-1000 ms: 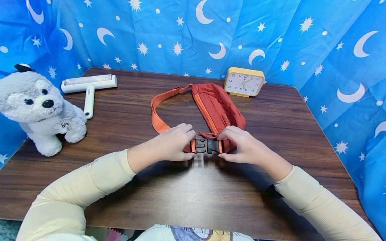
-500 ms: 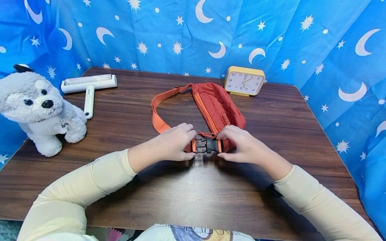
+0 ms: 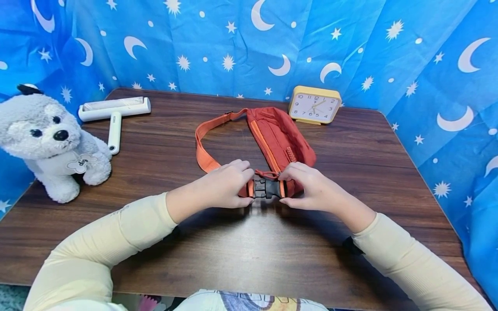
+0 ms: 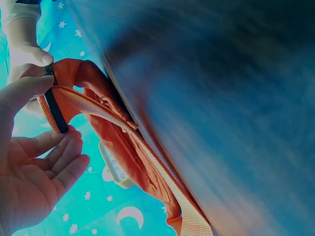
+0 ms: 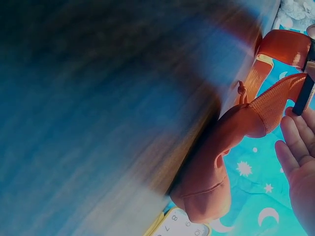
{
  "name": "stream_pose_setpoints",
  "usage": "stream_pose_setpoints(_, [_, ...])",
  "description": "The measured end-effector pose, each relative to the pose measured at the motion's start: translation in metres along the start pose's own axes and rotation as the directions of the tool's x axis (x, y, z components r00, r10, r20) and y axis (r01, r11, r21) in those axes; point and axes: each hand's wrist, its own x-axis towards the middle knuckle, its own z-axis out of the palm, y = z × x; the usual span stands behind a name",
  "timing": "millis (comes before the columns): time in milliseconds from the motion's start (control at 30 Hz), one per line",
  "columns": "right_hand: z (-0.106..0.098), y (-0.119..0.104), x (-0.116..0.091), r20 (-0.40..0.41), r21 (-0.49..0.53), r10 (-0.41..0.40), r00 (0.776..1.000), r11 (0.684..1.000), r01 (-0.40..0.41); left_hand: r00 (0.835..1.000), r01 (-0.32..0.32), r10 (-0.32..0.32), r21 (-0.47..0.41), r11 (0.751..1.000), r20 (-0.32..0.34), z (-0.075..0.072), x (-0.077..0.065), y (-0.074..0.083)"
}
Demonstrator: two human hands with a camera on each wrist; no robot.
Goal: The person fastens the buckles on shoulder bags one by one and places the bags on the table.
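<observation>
An orange waist bag (image 3: pixel 280 138) lies in the middle of the brown table (image 3: pixel 249 255), its strap (image 3: pixel 204 151) looping out to the left. The black buckle (image 3: pixel 266 188) sits at the near end, between my hands. My left hand (image 3: pixel 249 186) pinches the buckle's left half and the strap end. My right hand (image 3: pixel 285 185) pinches the right half. In the left wrist view my left hand (image 4: pixel 49 123) has its thumb above and its fingers below the buckle (image 4: pixel 53 112). In the right wrist view the right hand's fingers (image 5: pixel 298 142) touch the buckle (image 5: pixel 305 96) beside the bag (image 5: pixel 216 162).
A yellow alarm clock (image 3: pixel 315 105) stands behind the bag at the back. A white lint roller (image 3: pixel 114 110) lies at the back left, and a grey plush dog (image 3: pixel 50 140) sits on the left edge. Blue star-and-moon cloth (image 3: pixel 428 65) walls the table in.
My hands have drawn slightly closer together and the two buckle halves have been pushed further into each other. The bag and everything else stay put.
</observation>
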Motion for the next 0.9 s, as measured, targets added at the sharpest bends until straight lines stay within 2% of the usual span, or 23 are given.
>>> stream_pose_setpoints(267, [-0.0002, -0.0015, 0.0017, 0.007, -0.005, 0.004, 1.0, 1.0, -0.004, 1.0, 0.008, -0.008, 0.001, 1.0, 0.015, -0.0008, 0.0007, 0.0015])
stream_pose_setpoints(600, [-0.0001, -0.0016, 0.0016, 0.006, -0.003, 0.008, 1.0, 1.0, -0.008, 1.0, -0.011, 0.011, -0.001, 1.0, -0.019, 0.0007, 0.001, 0.002])
stream_pose_setpoints(900, [0.0005, -0.0018, 0.0018, -0.003, -0.005, 0.002, 1.0, 1.0, -0.002, 1.0, -0.015, 0.015, -0.004, 1.0, -0.022, 0.0002, 0.0018, 0.0027])
